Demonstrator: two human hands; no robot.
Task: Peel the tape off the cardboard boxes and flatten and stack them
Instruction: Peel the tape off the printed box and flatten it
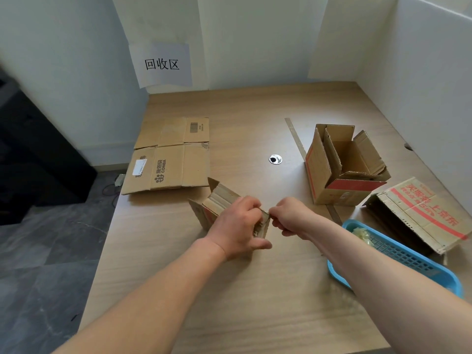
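- Small box (217,204): plain brown corrugated card with a trace of red print on its left face. It sits near the middle of the table (245,290), tipped on its side. The far flaps stand open and the end flap points up.
- Left hand (237,226): wraps the near end of the small box. The fingers curl over the top edge and the thumb sits low against the near face.
- Right hand (288,215): fingers bunched, the tips pinching at the box's upper near corner, just beside the left fingertips. I cannot tell whether tape is in the pinch.
- Flattened box (168,157): lies flat at the table's far left with its flaps spread. It shows a barcode, a white label and "CONBA" print, and its near left corner overhangs the table edge.
- Open box (342,169): stands upright at right with a red band along its near side. The top flaps are up and the inside shows only folded card.
- Collapsed box (419,215): lies at far right, squashed and slanting, with red characters across the top face.
- Tape strip (296,135): a long pale band lying on the table, running under the open box's left side.
- Blue basket (413,261): sits near right, partly under the right forearm. A crumpled tape wad (361,233) lies in its far end.
- Paper sign (161,64): hangs on the back wall, printed with black characters.
- Cable hole (275,159): a metal-ringed hole in the table between the flattened and open boxes.
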